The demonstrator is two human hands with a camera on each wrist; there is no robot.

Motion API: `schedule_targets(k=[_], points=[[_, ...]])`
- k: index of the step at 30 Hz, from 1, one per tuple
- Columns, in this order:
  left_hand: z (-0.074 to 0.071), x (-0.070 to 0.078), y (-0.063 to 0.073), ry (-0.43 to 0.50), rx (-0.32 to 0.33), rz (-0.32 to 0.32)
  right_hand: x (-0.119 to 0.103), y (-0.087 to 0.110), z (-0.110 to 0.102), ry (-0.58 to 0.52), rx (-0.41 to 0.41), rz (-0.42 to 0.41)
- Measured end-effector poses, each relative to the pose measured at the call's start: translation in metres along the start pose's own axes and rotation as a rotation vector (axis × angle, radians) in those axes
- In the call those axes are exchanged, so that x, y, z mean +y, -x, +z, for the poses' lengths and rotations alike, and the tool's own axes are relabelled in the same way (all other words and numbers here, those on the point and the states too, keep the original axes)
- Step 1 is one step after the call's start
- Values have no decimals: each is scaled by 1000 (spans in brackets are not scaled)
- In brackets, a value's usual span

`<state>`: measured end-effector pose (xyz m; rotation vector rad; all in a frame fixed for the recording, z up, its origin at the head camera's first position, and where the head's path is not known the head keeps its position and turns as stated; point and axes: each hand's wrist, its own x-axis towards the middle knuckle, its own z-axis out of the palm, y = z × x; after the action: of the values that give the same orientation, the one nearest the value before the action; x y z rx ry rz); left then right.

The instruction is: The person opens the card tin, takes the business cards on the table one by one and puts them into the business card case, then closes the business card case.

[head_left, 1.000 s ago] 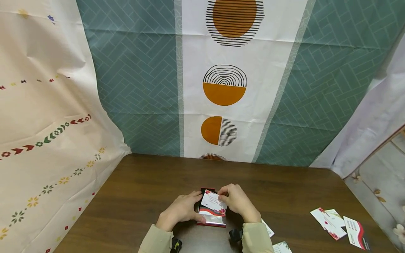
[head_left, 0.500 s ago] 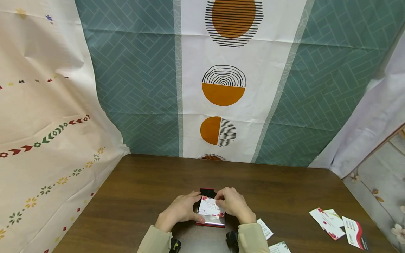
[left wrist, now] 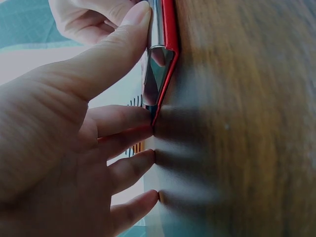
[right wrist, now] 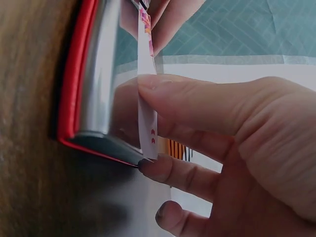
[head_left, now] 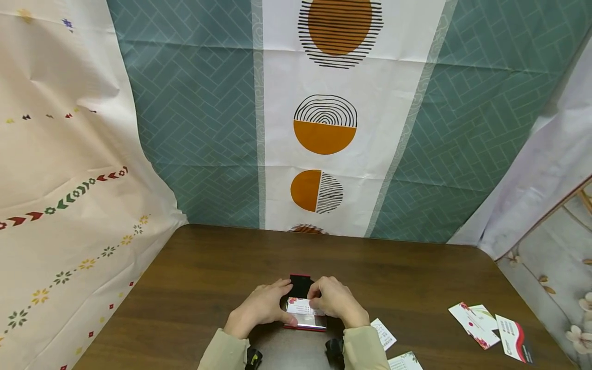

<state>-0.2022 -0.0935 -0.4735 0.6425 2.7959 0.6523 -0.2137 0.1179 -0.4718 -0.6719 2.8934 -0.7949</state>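
Note:
A business card holder [head_left: 311,321] with red edges and a shiny metal pocket lies open on the table, its black flap [head_left: 300,285] folded away from the person. My left hand [head_left: 260,307] holds the holder at its left side. In the left wrist view, the thumb [left wrist: 111,57] presses the metal face, the index fingertip meets the edge, and other fingertips rest on the table. My right hand [head_left: 337,303] pinches a white business card [right wrist: 149,116] with floral print between thumb and fingers. The card's lower part is hidden behind the metal pocket in the head view.
Right of the right sleeve lie two loose cards, a white one [head_left: 383,334] and one with green leaves [head_left: 406,362]. Farther right are a floral card [head_left: 473,325] overlapping another card [head_left: 484,316], and a red-and-black card [head_left: 512,336]. Hanging patterned cloth [head_left: 203,128] borders the brown table [head_left: 222,257].
The right hand has moved the floral card toward the person, down into the metal pocket, so less of it shows and more of the black flap is uncovered. The left hand stays at the holder.

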Motion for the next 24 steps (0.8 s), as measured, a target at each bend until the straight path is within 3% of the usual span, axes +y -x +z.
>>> schedule_targets(k=[6,24], points=[[0,-1,0,7,1,2,-1,0,1,-6,-20,-1],[0,0,0,-7,5,-9,2,-1,0,-71,-75,-103]])
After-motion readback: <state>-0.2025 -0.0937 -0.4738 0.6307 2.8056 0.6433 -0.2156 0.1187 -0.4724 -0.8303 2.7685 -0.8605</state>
